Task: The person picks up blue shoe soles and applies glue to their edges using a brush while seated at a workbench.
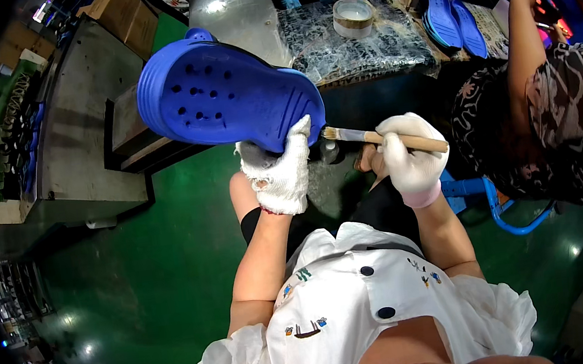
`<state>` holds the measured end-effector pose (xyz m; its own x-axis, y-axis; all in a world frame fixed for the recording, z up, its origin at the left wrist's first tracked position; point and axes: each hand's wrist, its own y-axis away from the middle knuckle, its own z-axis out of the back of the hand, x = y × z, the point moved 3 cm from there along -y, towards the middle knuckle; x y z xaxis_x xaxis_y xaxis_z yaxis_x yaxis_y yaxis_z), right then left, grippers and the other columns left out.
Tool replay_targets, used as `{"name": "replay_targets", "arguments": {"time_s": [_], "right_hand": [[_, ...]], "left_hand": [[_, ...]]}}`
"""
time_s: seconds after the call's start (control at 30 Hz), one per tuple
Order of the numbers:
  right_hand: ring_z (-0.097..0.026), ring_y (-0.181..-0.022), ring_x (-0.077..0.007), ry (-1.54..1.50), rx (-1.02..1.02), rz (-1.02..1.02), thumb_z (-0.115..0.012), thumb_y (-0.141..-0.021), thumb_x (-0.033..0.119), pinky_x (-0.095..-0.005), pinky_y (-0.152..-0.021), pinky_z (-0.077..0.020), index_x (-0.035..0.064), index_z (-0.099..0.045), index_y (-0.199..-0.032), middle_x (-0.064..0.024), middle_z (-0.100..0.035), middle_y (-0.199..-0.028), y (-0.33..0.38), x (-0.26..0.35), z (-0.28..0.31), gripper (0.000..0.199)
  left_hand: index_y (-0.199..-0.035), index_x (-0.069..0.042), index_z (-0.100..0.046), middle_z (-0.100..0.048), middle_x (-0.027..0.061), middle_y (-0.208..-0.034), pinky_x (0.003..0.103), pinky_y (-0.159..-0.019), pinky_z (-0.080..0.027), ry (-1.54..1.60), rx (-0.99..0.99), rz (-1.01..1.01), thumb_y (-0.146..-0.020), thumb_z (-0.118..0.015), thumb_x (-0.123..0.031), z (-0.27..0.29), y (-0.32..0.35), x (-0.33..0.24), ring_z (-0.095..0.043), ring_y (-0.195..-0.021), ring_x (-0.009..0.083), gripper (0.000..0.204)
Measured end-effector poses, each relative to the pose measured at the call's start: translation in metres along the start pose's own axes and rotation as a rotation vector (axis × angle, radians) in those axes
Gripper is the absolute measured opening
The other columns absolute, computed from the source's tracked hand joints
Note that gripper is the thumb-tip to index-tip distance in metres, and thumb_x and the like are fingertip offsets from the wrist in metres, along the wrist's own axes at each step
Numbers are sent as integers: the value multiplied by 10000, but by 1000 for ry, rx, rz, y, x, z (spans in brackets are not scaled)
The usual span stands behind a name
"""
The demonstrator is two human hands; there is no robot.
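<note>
- Here, holds the shoe point(231, 95) up in the left hand point(278, 176), in front of the body and left of the middle; shows it in blue, with dark round holes at the wide end and ridges at the narrow end; has the wide end toward the left.
- Pinches the narrow end in that left hand, with the thumb on the near face and the fingers behind, partly hidden; wears a rough white glove there.
- Pinches the brush point(365, 136) by its wooden handle in the right hand point(414, 150), between thumb and bent fingers; wears white there too, with a pink cuff point(422, 196).
- Points the bristles point(330, 133) left, close by the narrow end of the shoe, near the left thumb; cannot tell whether touching.
- Faces a bench point(334, 55) covered in clear film, with a tape roll point(354, 20) on top; shows two blue shoes point(455, 27) side by side farther right.
- Has a co-worker point(563, 108) to the right, in patterned clothes; shows a metal cabinet point(82, 112) to the left; rises from a green floor point(146, 292).
</note>
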<state>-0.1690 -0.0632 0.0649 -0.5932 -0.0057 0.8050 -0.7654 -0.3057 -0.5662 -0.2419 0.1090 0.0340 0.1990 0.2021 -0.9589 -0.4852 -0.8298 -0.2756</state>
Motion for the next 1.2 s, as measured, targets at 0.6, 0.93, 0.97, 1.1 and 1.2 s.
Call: {"name": "replay_targets", "arguments": {"time_s": [0.6, 0.93, 0.97, 1.1, 1.2], "right_hand": [[-600, -612, -122, -32, -207, -193, -571, -841, -4, -254, -592, -493, -26, -635, -861, -72, -636, -759, 13, -42, 16, 71], [-653, -695, -178, 126, 142, -578, -563, -915, 227, -315, -651, -502, 51, -661, -913, -68, -668, -739, 137, -220, -19, 202], [-683, -743, -247, 322, 261, -578, -542, -911, 309, -362, -672, -512, 77, -673, -912, -117, -686, -758, 140, -219, -21, 267], [-685, -688, -188, 351, 243, -466, -574, -907, 207, -308, -645, -529, 53, -656, -991, -97, -695, -772, 132, -217, -25, 194], [-683, -734, -226, 197, 239, -561, -560, -905, 267, -326, -675, -526, 89, -641, -1039, -96, -693, -775, 127, -198, -28, 237]], "left_hand": [[-1115, -43, -556, -610, 15, -956, 215, -707, -490, 355, 24, 235, -837, -667, -53, 4, -31, 1, -584, -796, 100, 299], [-1032, -166, -587, -648, 22, -911, 314, -515, -452, 1222, 536, 808, -912, -569, -328, 7, -61, 3, -657, -731, 140, 202], [-1069, -128, -572, -656, 40, -937, 326, -521, -462, 1280, 598, 857, -909, -570, -321, 5, -60, 5, -668, -765, 156, 250], [-1053, -85, -565, -659, 26, -868, 346, -493, -478, 1322, 531, 961, -896, -613, -313, -8, -52, 5, -664, -688, 152, 281], [-923, -127, -597, -629, 11, -739, 227, -354, -377, 770, 300, 936, -869, -646, -388, -11, -41, -3, -570, -517, 87, 271]]}}
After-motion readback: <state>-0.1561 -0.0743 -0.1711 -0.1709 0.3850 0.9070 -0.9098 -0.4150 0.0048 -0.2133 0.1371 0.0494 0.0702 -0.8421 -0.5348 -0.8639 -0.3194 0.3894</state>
